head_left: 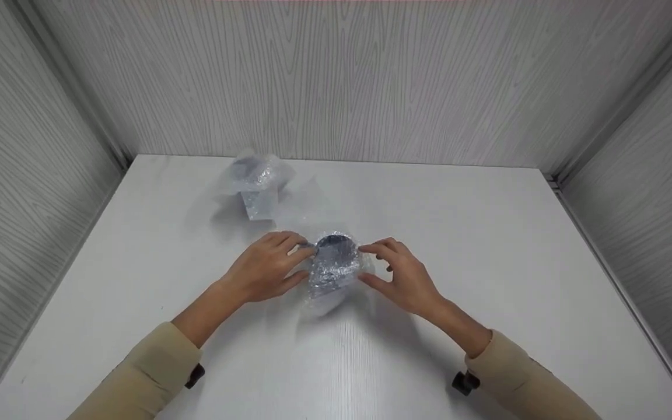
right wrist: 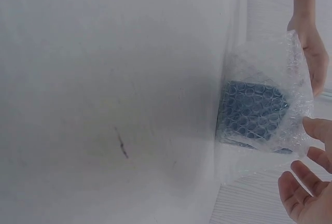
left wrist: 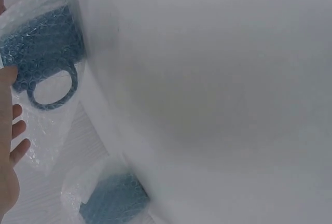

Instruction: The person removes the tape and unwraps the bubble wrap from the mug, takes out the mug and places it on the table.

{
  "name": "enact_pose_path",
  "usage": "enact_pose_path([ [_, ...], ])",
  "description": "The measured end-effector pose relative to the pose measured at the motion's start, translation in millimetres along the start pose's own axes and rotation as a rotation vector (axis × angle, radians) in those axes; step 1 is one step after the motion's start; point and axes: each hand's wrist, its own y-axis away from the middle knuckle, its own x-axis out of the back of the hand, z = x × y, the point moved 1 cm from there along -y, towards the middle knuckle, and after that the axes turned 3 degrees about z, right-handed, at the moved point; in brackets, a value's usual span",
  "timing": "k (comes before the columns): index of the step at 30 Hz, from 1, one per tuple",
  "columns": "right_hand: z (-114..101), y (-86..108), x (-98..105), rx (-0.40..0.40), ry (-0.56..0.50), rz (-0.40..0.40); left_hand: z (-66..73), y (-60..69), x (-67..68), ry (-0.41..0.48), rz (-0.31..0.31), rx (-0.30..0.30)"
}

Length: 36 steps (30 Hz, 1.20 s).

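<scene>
A dark blue mug (head_left: 335, 248) in a clear bubble-wrap bag (head_left: 333, 280) stands between both hands on the white table. Its handle (left wrist: 66, 97) shows through the wrap in the left wrist view. On the left side, my left hand (head_left: 272, 265) touches the wrapped mug with its fingertips, the other fingers spread loosely. My right hand (head_left: 403, 277) has its thumb and forefinger at the right side of the wrap, while the remaining fingers are relaxed in the right wrist view (right wrist: 311, 182). Neither hand plainly pinches the wrap.
Toward the back left of the white table (head_left: 458, 233) stands another blue item (head_left: 259, 201) in bubble wrap, its upper wrap loose and crumpled. Grey wood-grain panels (head_left: 336, 81) enclose the table at the back and both sides.
</scene>
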Motion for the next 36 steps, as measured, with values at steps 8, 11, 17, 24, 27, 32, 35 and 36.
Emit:
enact_pose_path([
  [8, 0, -0.8, 0, -0.018, -0.014, -0.025, 1.1, -3.8, -3.6, 0.034, -0.002, 0.013],
  [11, 1, -1.6, 0, -0.029, -0.019, -0.032, 1.3, -4.8, -4.4, 0.036, 0.015, 0.006],
  [17, 0, -3.9, 1, -0.050, -0.042, -0.060, 1.8, -5.8, -6.3, 0.026, 0.044, -0.001],
  [24, 2, -6.9, 1, -0.069, -0.093, -0.077, 2.2, -5.6, -8.7, 0.032, 0.060, 0.006],
  [27, 2, -8.1, 1, -0.072, -0.117, -0.074, 2.3, -5.8, -9.6, 0.032, 0.066, 0.003],
  [32, 2, -9.5, 3, -0.101, -0.149, -0.067, 2.1, -5.3, -11.6, 0.032, 0.073, 0.002],
  [35, 1, -9.6, 5, -0.113, -0.167, -0.066, 2.6, -5.0, -11.1, 0.038, 0.072, 0.008],
  [36, 1, -9.7, 5, -0.114, -0.174, -0.065, 2.9, -4.9, -10.8, 0.037, 0.072, 0.010],
])
